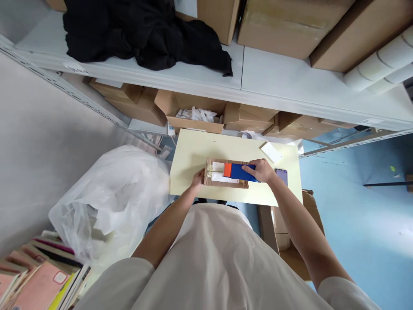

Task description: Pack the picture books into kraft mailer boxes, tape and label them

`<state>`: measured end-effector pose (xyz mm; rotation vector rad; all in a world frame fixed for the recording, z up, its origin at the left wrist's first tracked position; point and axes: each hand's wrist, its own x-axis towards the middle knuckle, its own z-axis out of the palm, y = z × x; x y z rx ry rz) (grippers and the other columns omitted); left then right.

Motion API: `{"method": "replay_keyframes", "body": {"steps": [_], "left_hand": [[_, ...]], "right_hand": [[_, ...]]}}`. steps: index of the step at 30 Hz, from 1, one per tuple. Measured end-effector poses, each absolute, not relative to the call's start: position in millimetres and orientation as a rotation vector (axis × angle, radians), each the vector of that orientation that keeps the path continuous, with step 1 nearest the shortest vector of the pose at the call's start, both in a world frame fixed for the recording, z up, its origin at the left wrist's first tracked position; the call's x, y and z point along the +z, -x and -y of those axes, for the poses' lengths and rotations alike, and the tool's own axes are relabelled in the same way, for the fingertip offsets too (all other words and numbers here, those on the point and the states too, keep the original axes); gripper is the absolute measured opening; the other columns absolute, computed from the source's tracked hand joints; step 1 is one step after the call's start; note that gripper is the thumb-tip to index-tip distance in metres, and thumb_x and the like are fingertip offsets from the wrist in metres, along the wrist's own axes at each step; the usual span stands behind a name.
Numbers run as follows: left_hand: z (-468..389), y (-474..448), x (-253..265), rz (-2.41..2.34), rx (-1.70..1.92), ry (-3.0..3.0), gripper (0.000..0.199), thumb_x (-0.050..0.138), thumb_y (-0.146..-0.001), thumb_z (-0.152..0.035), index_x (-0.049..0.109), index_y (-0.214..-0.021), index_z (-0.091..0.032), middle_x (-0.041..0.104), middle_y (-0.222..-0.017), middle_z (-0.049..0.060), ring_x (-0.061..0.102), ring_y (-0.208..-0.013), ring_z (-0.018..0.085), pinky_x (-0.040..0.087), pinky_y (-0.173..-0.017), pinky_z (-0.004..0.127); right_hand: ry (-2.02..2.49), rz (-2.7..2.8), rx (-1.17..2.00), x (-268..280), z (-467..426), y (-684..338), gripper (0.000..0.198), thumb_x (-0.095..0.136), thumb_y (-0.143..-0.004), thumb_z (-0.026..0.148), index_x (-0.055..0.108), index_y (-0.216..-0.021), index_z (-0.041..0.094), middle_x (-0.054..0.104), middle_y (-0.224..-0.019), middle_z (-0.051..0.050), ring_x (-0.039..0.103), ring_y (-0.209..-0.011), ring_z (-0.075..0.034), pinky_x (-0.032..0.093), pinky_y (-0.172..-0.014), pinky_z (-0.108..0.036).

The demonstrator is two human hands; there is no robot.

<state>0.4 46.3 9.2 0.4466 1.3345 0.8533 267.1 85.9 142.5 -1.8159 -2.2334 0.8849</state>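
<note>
My right hand (262,170) is closed around a flat blue object with an orange-red end (238,171). That object lies over a small cardboard piece (226,184), which carries white flat items (217,177) and strips of shiny clear or yellowish material at its left part. Whether the blue object touches them I cannot tell. At the left end of the cardboard piece, my left hand (198,177) grips its edge. All of this rests on a pale yellow tabletop (190,148). The blue object's right end is partly hidden by my right hand.
On the table's right side are a white box (271,152) and a phone (282,175). Behind stands a shelf (206,84) with cartons and black cloth (145,34). A large plastic bag (112,193) is at left, an open carton (292,258) at lower right.
</note>
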Motion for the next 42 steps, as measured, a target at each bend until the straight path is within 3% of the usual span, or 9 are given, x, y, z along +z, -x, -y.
{"method": "replay_keyframes", "body": {"steps": [4, 6, 8, 14, 19, 26, 31, 37, 42], "left_hand": [[-51.7, 17.7, 31.3, -1.383, 0.900, -0.798, 0.068, 0.076, -0.061, -0.037, 0.054, -0.123, -0.022, 0.045, -0.140, 0.010, 0.026, -0.138, 0.027, 0.029, -0.108, 0.035], [-58.3, 20.0, 44.3, -1.242, 0.776, -1.352, 0.100, 0.086, -0.042, -0.039, 0.046, -0.132, -0.019, 0.030, -0.149, 0.015, 0.010, -0.142, 0.034, 0.015, -0.113, 0.041], [-66.2, 14.4, 53.2, -1.084, 0.653, -1.787, 0.117, 0.088, -0.032, -0.041, 0.042, -0.136, -0.015, 0.022, -0.152, 0.018, 0.004, -0.141, 0.039, 0.005, -0.113, 0.048], [-78.8, -6.7, 56.5, -1.131, 0.197, -2.290, 0.118, 0.080, -0.045, -0.038, 0.023, -0.144, -0.010, 0.026, -0.148, 0.023, 0.018, -0.137, 0.040, -0.008, -0.110, 0.054], [-78.3, -5.9, 61.3, -1.174, -0.136, -2.502, 0.121, 0.071, -0.051, -0.039, 0.004, -0.147, -0.007, 0.024, -0.148, 0.023, 0.019, -0.135, 0.039, -0.009, -0.108, 0.059], [-80.9, -12.5, 66.8, -1.227, -0.247, -2.535, 0.117, 0.068, -0.052, -0.039, 0.007, -0.146, -0.005, 0.024, -0.147, 0.024, 0.021, -0.134, 0.039, -0.009, -0.107, 0.060], [-82.5, -13.6, 70.9, -1.216, -0.323, -2.591, 0.114, 0.069, -0.052, -0.040, 0.013, -0.145, -0.003, 0.029, -0.144, 0.027, 0.024, -0.133, 0.040, -0.007, -0.109, 0.058], [-74.8, -41.3, 69.3, -1.202, -0.379, -2.625, 0.114, 0.066, -0.058, -0.052, 0.011, -0.145, -0.001, 0.008, -0.153, 0.026, 0.003, -0.141, 0.039, -0.006, -0.110, 0.055], [-67.4, -117.2, 59.4, -1.109, -0.295, -2.632, 0.118, 0.058, -0.062, -0.067, 0.008, -0.146, -0.001, 0.002, -0.153, 0.024, -0.008, -0.141, 0.037, -0.005, -0.109, 0.057]], "right_hand": [[1.791, 2.238, 0.911, 141.8, -85.8, -270.0, 0.049, 0.050, -0.079, 0.058, 0.048, -0.049, 0.020, 0.050, -0.048, -0.001, 0.041, -0.048, -0.012, 0.030, -0.051, -0.028], [1.789, 2.239, 0.919, 141.6, -86.5, -270.4, 0.049, 0.049, -0.079, 0.059, 0.048, -0.049, 0.020, 0.051, -0.049, -0.001, 0.042, -0.048, -0.013, 0.030, -0.052, -0.028], [1.790, 2.240, 0.928, 142.1, -87.4, -270.7, 0.049, 0.049, -0.079, 0.059, 0.051, -0.051, 0.020, 0.052, -0.050, -0.002, 0.043, -0.049, -0.013, 0.030, -0.052, -0.028], [1.806, 2.340, 0.966, 149.8, -89.8, -270.6, 0.048, 0.048, -0.080, 0.060, 0.060, -0.060, 0.018, 0.059, -0.058, -0.003, 0.049, -0.055, -0.013, 0.034, -0.055, -0.026], [1.852, 2.400, 1.056, 156.9, -93.6, -278.7, 0.049, 0.043, -0.082, 0.060, 0.062, -0.065, 0.019, 0.060, -0.062, -0.003, 0.053, -0.059, -0.013, 0.035, -0.055, -0.024], [1.975, 2.345, 1.065, 146.4, -92.6, -373.4, 0.052, 0.045, -0.078, 0.063, 0.046, -0.050, 0.020, 0.045, -0.047, 0.002, 0.042, -0.049, -0.012, 0.032, -0.051, -0.025], [1.998, 2.297, 1.095, 108.8, -88.7, -405.1, 0.051, 0.042, -0.078, 0.063, 0.047, -0.051, 0.020, 0.046, -0.051, 0.002, 0.044, -0.052, -0.012, 0.033, -0.053, -0.025], [1.888, 2.281, 1.168, 77.7, -95.5, -396.7, 0.047, 0.045, -0.077, 0.060, 0.049, -0.054, 0.020, 0.046, -0.052, 0.002, 0.043, -0.051, -0.012, 0.033, -0.054, -0.025], [1.850, 2.245, 1.217, 72.3, -94.1, -398.9, 0.046, 0.045, -0.078, 0.059, 0.050, -0.055, 0.020, 0.047, -0.053, 0.002, 0.043, -0.051, -0.012, 0.033, -0.053, -0.024]]}}
